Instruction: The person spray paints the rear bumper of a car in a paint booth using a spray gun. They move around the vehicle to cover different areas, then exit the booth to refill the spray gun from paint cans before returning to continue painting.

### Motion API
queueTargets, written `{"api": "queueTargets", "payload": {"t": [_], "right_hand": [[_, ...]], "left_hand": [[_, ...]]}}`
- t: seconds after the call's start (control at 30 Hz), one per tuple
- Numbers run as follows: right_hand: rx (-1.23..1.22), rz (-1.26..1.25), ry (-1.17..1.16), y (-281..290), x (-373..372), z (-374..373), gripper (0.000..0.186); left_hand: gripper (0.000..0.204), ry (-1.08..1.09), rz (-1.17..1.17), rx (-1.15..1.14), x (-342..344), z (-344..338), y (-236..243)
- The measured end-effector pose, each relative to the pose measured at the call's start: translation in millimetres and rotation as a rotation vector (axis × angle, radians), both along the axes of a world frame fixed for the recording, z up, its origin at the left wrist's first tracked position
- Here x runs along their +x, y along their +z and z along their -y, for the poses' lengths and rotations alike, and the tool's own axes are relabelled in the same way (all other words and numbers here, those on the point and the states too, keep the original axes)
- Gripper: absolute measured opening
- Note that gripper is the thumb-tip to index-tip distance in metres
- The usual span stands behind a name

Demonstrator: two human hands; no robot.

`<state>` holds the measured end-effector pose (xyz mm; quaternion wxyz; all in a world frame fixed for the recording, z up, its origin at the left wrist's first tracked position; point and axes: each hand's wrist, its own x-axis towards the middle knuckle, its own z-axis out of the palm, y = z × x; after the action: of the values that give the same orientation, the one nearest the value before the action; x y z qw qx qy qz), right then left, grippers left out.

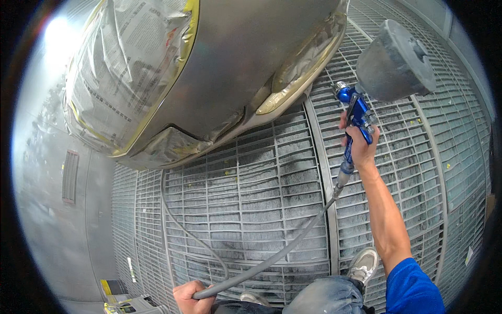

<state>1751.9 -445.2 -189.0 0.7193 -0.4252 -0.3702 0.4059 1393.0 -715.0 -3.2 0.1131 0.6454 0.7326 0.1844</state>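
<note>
My right hand (362, 144) grips a blue spray gun (357, 112) by its handle, with the fingers wrapped round it. A large grey paint cup (395, 63) sits tilted on top of the gun. From the handle's lower end a grey air hose (266, 261) curves down to the left. My left hand (193, 298) is closed round that hose at the lower edge. To the left of the gun and apart from it stands a grey car bumper (225, 63), its lower openings covered with masking film (172, 144).
Printed masking paper (125, 68) edged with yellow tape covers the car's left part. Metal floor grating (251, 193) spans the ground, with my shoe (363, 266) on it. The hose trails across the grating. A yellow and grey object (133, 303) lies lower left, near the booth wall (47, 209).
</note>
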Motion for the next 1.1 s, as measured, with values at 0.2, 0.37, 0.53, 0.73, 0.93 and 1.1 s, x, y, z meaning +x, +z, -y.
{"api": "queueTargets", "payload": {"t": [0.2,0.37,0.53,0.73,0.93,1.1], "right_hand": [[-0.044,0.085,0.335,2,-34,15,0.021],[0.052,0.129,0.531,11,-88,27,0.023],[0.052,0.147,0.882,34,-125,23,0.021],[0.063,0.336,0.614,67,-88,15,0.021],[-0.027,0.282,0.502,98,1,1,0.022],[-0.057,0.317,0.389,115,69,-25,0.016]], "left_hand": [[0.024,0.038,0.186,-0.095,13,-11,7],[0.039,0.025,0.228,-0.039,-12,-2,-7],[0.039,0.044,0.270,-0.017,-20,4,-2],[0.034,0.004,0.282,0.007,0,-10,7],[0.024,-0.020,0.446,-0.019,40,-33,12],[0.024,-0.090,0.398,-0.031,64,-49,7]]}}
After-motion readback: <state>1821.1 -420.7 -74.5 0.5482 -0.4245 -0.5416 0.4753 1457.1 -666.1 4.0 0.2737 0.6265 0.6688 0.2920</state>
